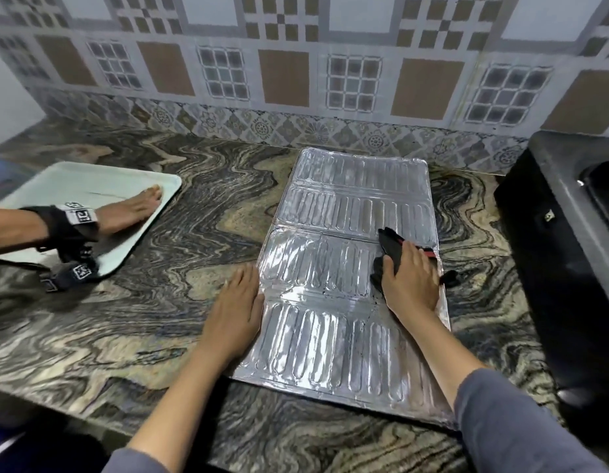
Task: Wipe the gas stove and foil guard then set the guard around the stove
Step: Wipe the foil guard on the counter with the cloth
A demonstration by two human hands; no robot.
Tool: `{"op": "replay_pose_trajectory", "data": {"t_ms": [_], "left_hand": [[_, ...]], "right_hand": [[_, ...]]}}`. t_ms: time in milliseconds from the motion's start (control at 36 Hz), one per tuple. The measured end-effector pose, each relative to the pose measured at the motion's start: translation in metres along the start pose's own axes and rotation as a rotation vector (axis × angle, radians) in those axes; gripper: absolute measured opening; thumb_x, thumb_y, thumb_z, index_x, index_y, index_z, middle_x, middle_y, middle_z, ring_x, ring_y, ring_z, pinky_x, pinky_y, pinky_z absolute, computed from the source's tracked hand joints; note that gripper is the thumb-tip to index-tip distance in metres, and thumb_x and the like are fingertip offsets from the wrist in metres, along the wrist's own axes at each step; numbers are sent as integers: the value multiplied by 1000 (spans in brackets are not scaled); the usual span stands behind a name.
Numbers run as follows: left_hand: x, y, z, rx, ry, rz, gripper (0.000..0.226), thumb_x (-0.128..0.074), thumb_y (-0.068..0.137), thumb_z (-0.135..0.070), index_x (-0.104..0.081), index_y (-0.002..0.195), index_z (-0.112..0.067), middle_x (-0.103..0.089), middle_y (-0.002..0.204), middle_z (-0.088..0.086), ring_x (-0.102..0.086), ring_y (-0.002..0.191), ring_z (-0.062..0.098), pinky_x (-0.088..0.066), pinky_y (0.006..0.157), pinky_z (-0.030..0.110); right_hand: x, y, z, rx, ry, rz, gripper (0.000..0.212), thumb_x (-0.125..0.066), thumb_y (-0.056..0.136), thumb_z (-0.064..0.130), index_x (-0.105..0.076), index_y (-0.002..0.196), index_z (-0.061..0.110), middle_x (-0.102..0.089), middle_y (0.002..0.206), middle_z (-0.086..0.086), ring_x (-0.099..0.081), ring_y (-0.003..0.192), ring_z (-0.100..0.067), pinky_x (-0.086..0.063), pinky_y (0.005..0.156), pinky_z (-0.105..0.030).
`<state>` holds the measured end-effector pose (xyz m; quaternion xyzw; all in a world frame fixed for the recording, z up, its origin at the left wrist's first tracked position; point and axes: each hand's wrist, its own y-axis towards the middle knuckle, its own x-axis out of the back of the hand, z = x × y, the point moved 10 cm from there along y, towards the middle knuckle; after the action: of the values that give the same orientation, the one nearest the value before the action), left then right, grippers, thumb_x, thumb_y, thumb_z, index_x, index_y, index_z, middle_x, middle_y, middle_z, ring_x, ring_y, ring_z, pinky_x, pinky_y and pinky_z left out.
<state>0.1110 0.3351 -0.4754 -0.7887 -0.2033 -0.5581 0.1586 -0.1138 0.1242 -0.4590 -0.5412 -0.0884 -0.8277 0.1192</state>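
The silver foil guard [333, 213] lies flat and unfolded on the marbled countertop, its ribbed panels running away from me. My left hand [236, 308] rests flat on the counter, fingers straight, touching the guard's left edge. My right hand [410, 279] presses a black cloth with a red stripe [390, 245] onto the guard's right side, about halfway along it. The black gas stove [569, 254] stands at the right edge of the view, beside the guard and only partly in frame.
A pale tray [74, 186] sits on the counter at the left, with another person's hand [132, 209] resting on it, wrist strapped in black bands. The patterned tile wall [296, 80] backs the counter. The counter's front edge runs just below the guard.
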Motion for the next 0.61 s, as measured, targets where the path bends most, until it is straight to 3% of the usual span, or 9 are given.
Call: {"op": "replay_pose_trajectory", "data": {"t_ms": [83,250,611], "left_hand": [[0,-2,-1,10,7,-14,58,-11,95,-40,-3,148,-18,-1,157,-5,6,141,4,7,112,24],[-2,-5,-1,18,-2,2,53,-16,100,-35,2,147,-21,4,157,-7,10,140,3,6,115,25],[-1,-6,-2,43,-64,-20,53,-15,99,-36,3,147,-24,4,156,-9,8,143,5,-1,120,30]], "right_hand": [[-5,-1,7,-33,39,-32,59,-26,98,42,-17,147,11,-19,156,-3,-11,145,-20,-5,118,-39],[-22,-10,39,-18,79,-18,56,-27,99,39,-20,147,12,-17,157,-2,-9,145,-21,-3,118,-39],[-68,-19,159,341,71,121,52,-28,98,36,-24,146,16,-23,155,-1,-14,144,-20,-4,118,-38]]}}
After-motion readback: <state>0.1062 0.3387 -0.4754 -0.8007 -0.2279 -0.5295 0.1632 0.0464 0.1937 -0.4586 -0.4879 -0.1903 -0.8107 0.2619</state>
